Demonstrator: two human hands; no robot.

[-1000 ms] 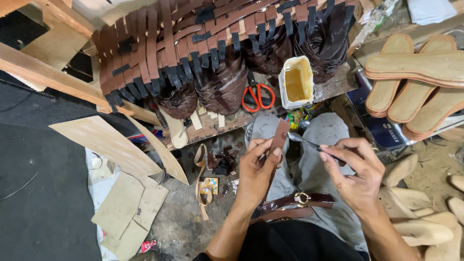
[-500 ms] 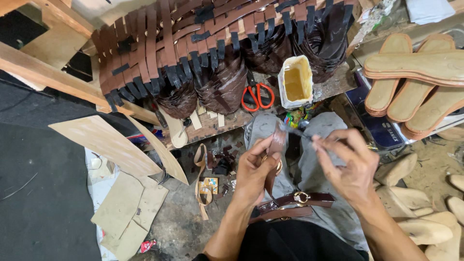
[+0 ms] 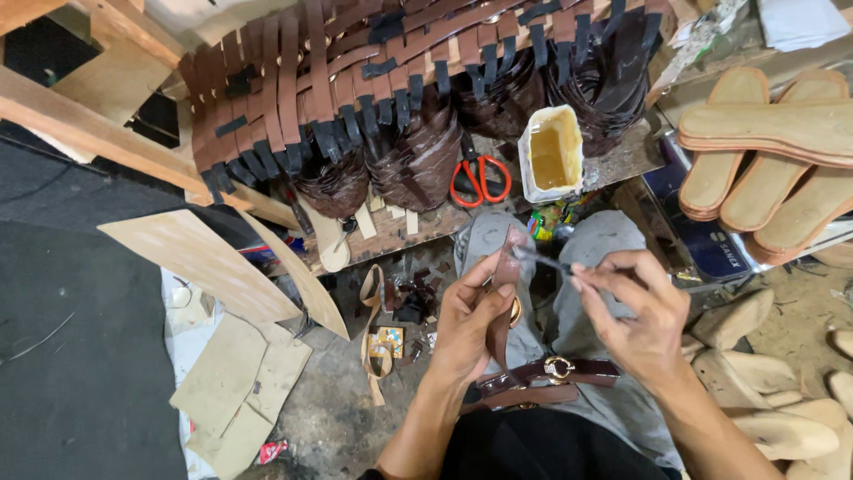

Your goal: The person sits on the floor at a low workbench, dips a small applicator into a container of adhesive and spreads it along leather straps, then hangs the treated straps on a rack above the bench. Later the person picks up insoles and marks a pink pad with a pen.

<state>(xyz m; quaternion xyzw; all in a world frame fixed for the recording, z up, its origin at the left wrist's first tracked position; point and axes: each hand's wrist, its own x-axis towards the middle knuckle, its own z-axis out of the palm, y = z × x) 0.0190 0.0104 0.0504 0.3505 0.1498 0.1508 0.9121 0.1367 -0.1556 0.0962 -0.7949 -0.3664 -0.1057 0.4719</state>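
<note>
Dangling strap (image 3: 503,302) (between hands (image 3: 551,311))

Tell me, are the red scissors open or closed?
Closed. The red-handled scissors lie on the workbench with both handle loops side by side and the blades together, pointing up.

Ahead of the left hand (image 3: 466,324) and right hand (image 3: 635,316), the low wooden tabletop (image 3: 391,227) was crowded: hanging rows of brown and black leather straps (image 3: 355,98), orange-handled scissors (image 3: 480,178) and an open yellowish glue container (image 3: 551,156) stood just beyond the knees. To the right, stacked tan flat soles (image 3: 764,151) blocked the way, with more pale soles (image 3: 782,427) on the floor. Left, leaning beige board sheets (image 3: 200,262) narrowed a bare strip of grey floor (image 3: 329,400).
</note>
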